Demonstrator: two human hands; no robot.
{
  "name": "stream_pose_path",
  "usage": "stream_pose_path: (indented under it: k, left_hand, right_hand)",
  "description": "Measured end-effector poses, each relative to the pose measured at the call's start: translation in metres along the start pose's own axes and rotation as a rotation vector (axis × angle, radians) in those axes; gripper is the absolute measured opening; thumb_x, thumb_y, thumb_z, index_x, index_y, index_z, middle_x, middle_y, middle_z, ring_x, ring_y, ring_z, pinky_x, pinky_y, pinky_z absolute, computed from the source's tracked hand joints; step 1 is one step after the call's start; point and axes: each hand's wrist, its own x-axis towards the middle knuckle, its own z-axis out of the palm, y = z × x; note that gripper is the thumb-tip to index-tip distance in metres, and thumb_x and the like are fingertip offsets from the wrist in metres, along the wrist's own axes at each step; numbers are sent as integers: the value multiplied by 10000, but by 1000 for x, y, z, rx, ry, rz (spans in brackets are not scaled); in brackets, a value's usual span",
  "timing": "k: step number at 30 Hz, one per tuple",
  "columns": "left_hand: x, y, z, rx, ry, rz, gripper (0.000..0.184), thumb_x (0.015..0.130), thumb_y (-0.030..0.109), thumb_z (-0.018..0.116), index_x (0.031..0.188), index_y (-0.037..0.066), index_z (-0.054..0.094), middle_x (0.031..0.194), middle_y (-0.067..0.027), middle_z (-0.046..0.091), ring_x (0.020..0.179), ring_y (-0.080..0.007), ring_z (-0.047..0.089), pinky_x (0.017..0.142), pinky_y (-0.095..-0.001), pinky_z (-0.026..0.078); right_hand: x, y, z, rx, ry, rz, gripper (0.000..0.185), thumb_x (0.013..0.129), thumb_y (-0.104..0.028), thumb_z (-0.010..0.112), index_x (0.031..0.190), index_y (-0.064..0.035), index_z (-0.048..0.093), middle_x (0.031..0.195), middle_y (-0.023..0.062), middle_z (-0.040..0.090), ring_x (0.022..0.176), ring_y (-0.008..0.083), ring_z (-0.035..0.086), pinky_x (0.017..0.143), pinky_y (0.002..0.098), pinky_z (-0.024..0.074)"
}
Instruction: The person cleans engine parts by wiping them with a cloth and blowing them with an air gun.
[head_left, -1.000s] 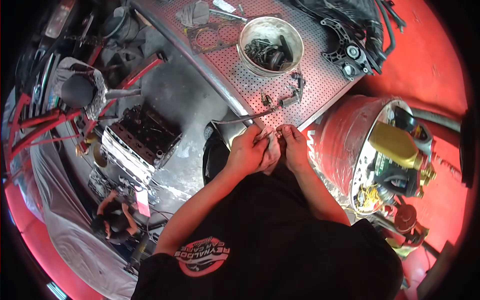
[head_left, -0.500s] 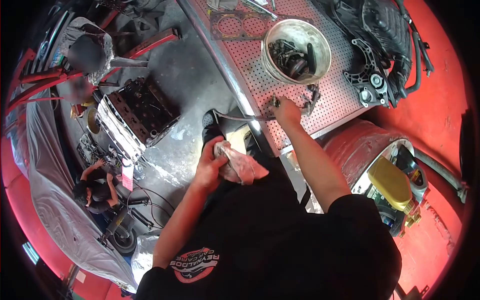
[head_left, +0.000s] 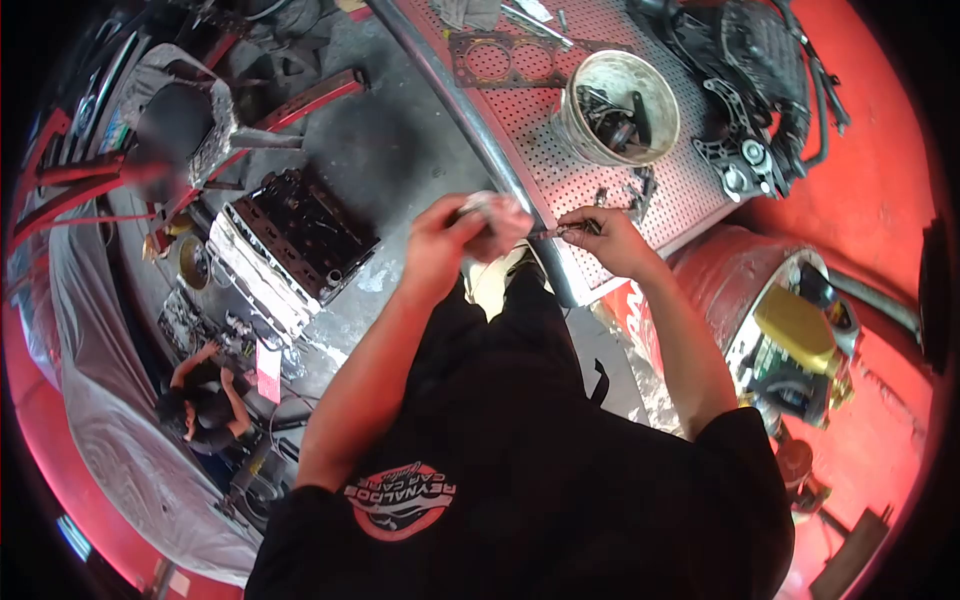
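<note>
A crumpled pinkish-white rag is bunched in my left hand, whose fingers are wrapped around it. Just past the table's edge, my right hand pinches a slim dark metal part that points toward the rag. Whether the part touches the rag I cannot tell, as the rag is blurred. Beyond my right hand, small dark metal parts lie on the perforated metal table. A white bucket with dark parts inside stands on the table behind them.
A flat gasket and a thin rod lie farther back. Engine assemblies occupy the table's right side. An engine block stands on the floor at left, near a crouching co-worker. A drum holding bottles is at right.
My right hand has drawn back from the tabletop toward the edge with the slim dark part. My left hand has brought the rag up and forward to meet it.
</note>
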Motion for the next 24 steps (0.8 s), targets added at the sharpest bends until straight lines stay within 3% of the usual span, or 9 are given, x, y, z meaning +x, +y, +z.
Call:
stream_pose_path:
  k: [1, 3, 6, 8, 11, 16, 19, 23, 24]
  left_hand:
    - [6, 2, 12, 35, -88, 9, 231, 893, 44, 619, 1120, 2, 624, 930, -73, 659, 840, -160, 643, 770, -271, 502]
    - [2, -7, 37, 600, -212, 579, 319, 793, 5, 687, 1108, 32, 645, 981, -128, 654, 940, -257, 649, 822, -348, 513]
    - [-27, -2, 42, 528, -249, 597, 363, 724, -7, 733, 1076, 43, 656, 1047, -154, 628, 946, -294, 642, 813, -347, 515]
    - [-35, 1, 38, 500, -321, 656, 314, 734, -13, 741, 1036, 22, 664, 1068, -139, 631, 930, -252, 646, 814, -330, 509]
    - [-43, 17, 25, 338, -534, 445, 248, 758, 7, 753, 992, 3, 672, 1087, -128, 638, 936, -204, 644, 792, -308, 504]
    - [-35, 32, 22, 434, -247, 578, 385, 775, -4, 769, 925, 55, 419, 839, -46, 519, 799, -97, 539, 703, -289, 488]
    - [-37, 62, 18, -94, -456, 149, 224, 857, 80, 713, 895, 33, 496, 891, -49, 580, 797, -82, 525, 680, -244, 466]
    - [-25, 62, 13, -340, -317, -149, 195, 887, 103, 681, 778, 22, 540, 847, -39, 604, 784, -68, 529, 659, -231, 459]
    - [-27, 58, 15, -39, -315, -13, 168, 891, 92, 673, 783, 18, 567, 831, -39, 610, 779, -72, 554, 664, -234, 475]
  right_hand:
    - [-10, -13, 5, 104, 29, -60, 239, 910, -172, 649, 1072, 3, 640, 889, 66, 676, 756, 158, 610, 693, 301, 490]
    - [-29, -44, 9, 198, 102, -127, 211, 932, -155, 629, 1061, 12, 639, 850, 43, 658, 680, 128, 581, 614, 282, 476]
    - [-56, -75, 28, 743, 270, 229, 154, 944, -153, 613, 1014, -17, 632, 729, 20, 562, 489, 57, 402, 441, 207, 287]
    - [-68, -74, 42, 850, 318, 193, 161, 947, -163, 612, 1003, -12, 616, 698, 21, 558, 488, 64, 407, 434, 214, 296]
    - [-76, -93, 60, 838, 434, 118, 167, 950, -165, 610, 994, -5, 611, 689, 25, 559, 486, 64, 403, 429, 219, 298]
    - [-85, -132, 80, 793, 523, 57, 166, 953, -161, 603, 985, 2, 605, 703, 32, 579, 484, 59, 401, 426, 221, 299]
    - [-91, -146, 79, 854, 525, 49, 158, 952, -160, 606, 971, -3, 611, 704, 20, 581, 500, 55, 415, 437, 219, 308]
    - [-90, -160, 81, 618, 503, 54, 156, 944, -165, 618, 967, -10, 626, 706, 14, 580, 517, 53, 433, 450, 217, 321]
    - [-84, -154, 85, 549, 510, 4, 161, 941, -168, 623, 967, -10, 632, 699, 14, 576, 512, 54, 432, 443, 219, 319]
